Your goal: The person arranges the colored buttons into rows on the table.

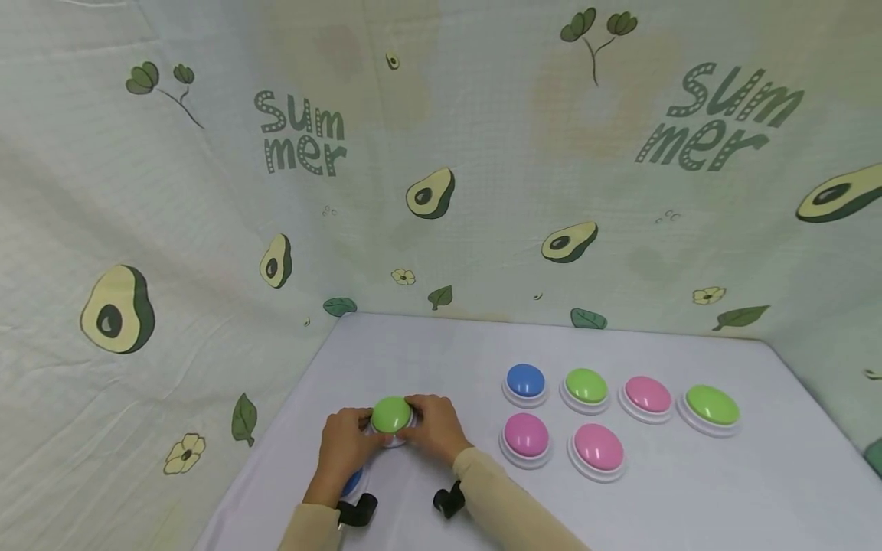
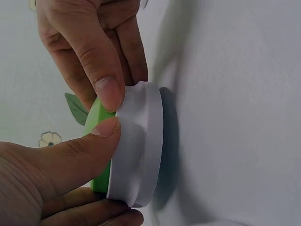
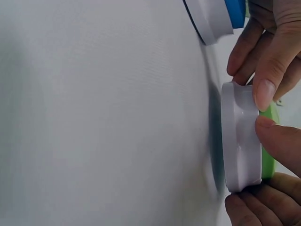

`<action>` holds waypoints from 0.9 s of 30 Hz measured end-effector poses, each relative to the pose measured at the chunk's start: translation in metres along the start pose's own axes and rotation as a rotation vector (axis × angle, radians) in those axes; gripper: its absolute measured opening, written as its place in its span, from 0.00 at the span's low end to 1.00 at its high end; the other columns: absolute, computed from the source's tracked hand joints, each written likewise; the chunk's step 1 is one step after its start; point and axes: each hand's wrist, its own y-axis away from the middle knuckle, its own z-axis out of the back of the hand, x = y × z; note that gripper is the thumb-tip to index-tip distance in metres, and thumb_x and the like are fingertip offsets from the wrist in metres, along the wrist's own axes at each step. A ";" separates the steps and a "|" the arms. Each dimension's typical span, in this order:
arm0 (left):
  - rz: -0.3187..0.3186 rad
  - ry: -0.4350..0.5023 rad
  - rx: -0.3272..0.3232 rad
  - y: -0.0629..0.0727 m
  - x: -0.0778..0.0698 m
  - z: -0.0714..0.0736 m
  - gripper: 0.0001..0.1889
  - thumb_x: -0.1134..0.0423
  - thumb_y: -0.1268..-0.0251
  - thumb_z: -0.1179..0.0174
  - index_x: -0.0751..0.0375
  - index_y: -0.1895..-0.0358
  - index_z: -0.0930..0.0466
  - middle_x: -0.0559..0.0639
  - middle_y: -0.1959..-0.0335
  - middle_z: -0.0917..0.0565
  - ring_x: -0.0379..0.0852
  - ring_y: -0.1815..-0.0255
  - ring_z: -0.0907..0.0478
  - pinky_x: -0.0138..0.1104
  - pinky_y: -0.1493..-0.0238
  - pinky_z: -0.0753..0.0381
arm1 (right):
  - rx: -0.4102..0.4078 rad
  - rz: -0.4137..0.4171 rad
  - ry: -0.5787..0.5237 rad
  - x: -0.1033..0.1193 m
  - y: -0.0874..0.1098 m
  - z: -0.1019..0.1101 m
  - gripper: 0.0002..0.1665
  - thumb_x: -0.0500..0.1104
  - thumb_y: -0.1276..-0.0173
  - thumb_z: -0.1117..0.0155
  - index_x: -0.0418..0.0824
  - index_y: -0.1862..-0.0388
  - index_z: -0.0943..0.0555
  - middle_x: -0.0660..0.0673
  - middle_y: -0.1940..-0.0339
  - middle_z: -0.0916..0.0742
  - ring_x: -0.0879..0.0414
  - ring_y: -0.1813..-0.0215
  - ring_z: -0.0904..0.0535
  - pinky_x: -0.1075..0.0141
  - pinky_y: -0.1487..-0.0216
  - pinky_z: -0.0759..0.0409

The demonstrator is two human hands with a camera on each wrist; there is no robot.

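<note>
Both hands hold a green domed push button (image 1: 390, 414) with a white round base, at the left part of the white table. My left hand (image 1: 342, 444) grips its left side, and my right hand (image 1: 437, 430) grips its right side. In the left wrist view the two thumbs meet at the near edge of the button (image 2: 134, 141), and fingers curl round its sides. A shadow lies beside the base, which appears slightly raised off the table. Close to my left wrist, a blue push button (image 1: 352, 482) is partly hidden by the hand; its base also shows in the right wrist view.
Right of the hands, a back row holds a blue button (image 1: 526, 380), a green button (image 1: 586, 386), a pink button (image 1: 648, 395) and another green button (image 1: 713, 405). Two pink buttons (image 1: 527, 435) (image 1: 599, 448) stand before them. A printed cloth (image 1: 482, 252) hangs behind the table (image 1: 689, 497).
</note>
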 end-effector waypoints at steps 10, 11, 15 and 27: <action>-0.042 0.061 -0.006 -0.002 -0.026 -0.012 0.30 0.60 0.57 0.14 0.73 0.49 0.12 0.62 0.56 0.09 0.64 0.46 0.13 0.58 0.43 0.17 | -0.025 0.005 -0.057 -0.014 0.009 0.024 0.34 0.38 0.47 0.14 0.29 0.41 0.15 0.35 0.46 0.10 0.44 0.45 0.12 0.54 0.42 0.14; -0.047 0.067 -0.006 -0.002 -0.029 -0.013 0.30 0.60 0.57 0.14 0.74 0.49 0.12 0.62 0.56 0.09 0.64 0.47 0.13 0.59 0.43 0.17 | -0.026 0.001 -0.058 -0.015 0.011 0.027 0.34 0.38 0.47 0.14 0.29 0.41 0.15 0.35 0.45 0.10 0.44 0.45 0.12 0.54 0.42 0.14; -0.070 0.091 -0.005 -0.002 -0.040 -0.019 0.30 0.62 0.57 0.14 0.75 0.50 0.12 0.63 0.57 0.09 0.63 0.50 0.12 0.57 0.46 0.15 | -0.032 -0.021 -0.064 -0.018 0.018 0.039 0.35 0.38 0.46 0.15 0.29 0.40 0.16 0.34 0.44 0.11 0.42 0.44 0.12 0.53 0.42 0.14; -0.112 0.152 0.001 0.002 -0.072 -0.046 0.31 0.63 0.56 0.14 0.75 0.47 0.13 0.65 0.54 0.10 0.62 0.49 0.12 0.52 0.49 0.12 | -0.079 -0.053 -0.107 -0.032 0.045 0.075 0.36 0.36 0.43 0.17 0.26 0.37 0.19 0.31 0.40 0.14 0.38 0.39 0.15 0.53 0.41 0.15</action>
